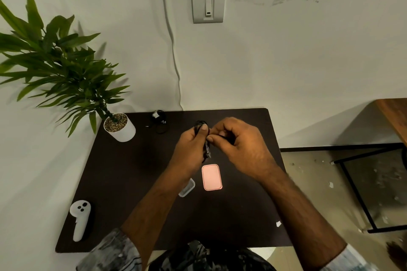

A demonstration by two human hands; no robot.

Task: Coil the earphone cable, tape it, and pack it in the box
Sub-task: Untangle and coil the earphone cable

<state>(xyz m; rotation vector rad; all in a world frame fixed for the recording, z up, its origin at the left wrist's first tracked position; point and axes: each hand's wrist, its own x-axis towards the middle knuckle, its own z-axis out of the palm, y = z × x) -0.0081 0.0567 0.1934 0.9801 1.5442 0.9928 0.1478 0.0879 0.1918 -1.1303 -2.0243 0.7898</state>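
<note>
Seen from the head camera, a person's left hand (193, 145) is closed around a bundle of thin black earphone cable (199, 126), a loop of it rising above the thumb and a strand hanging below the palm. The right hand (240, 145) meets it just beside, fingers curled narrow and pinching a strand of the same cable. Both hands hover above the middle of a dark brown rectangular desk (132, 182).

Below the hands, a small pink rounded-rectangle lid (211, 177) lies flat on the desk, and a clear plastic box (187, 187) sits just beside it, partly hidden by the left forearm. A second black coiled cable (159, 122) rests near the far edge, close to a green leafy plant in a white round pot (120, 126). A white handheld controller (80, 218) lies at the near left corner. A white scrap of tape or paper (278, 223) sits near the right edge.

The held cable looks loosely bunched; whether tape binds it cannot be told.
</note>
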